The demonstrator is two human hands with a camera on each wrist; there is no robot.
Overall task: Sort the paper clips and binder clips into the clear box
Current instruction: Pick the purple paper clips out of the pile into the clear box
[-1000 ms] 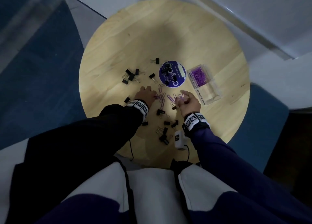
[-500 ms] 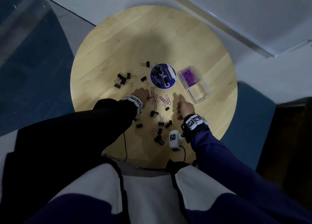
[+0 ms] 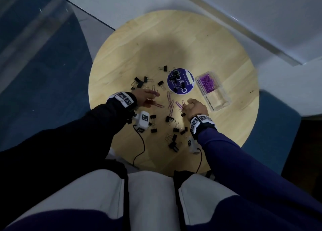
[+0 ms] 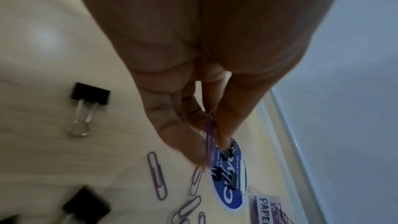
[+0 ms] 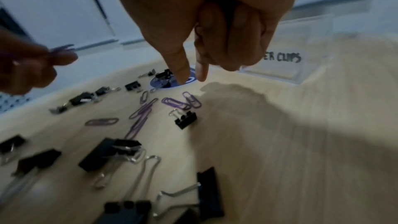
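On the round wooden table (image 3: 122,60), my left hand (image 3: 155,95) hovers and pinches a few purple paper clips (image 4: 209,135) between thumb and fingers. My right hand (image 3: 187,103) points thumb and forefinger (image 5: 181,72) down, slightly apart, above loose purple paper clips (image 5: 181,104). Its other fingers are curled, and a thin wire loop shows at their edge. More loose paper clips (image 3: 171,105) lie between the hands. The clear box (image 3: 224,98) stands right of my right hand. Its far compartment holds purple paper clips (image 3: 207,82). Its near compartment, labelled for binder clips, looks bare.
Black binder clips lie scattered: a group (image 3: 139,83) beyond my left hand, several (image 3: 173,144) near the front edge, one (image 5: 185,121) under my right hand. A round blue disc (image 3: 184,86) carries more. Wrist-camera cables trail over the near edge.
My left hand has risen off the table with paper clips in its fingers. My right hand drew back, then moved forward again over the loose paper clips.
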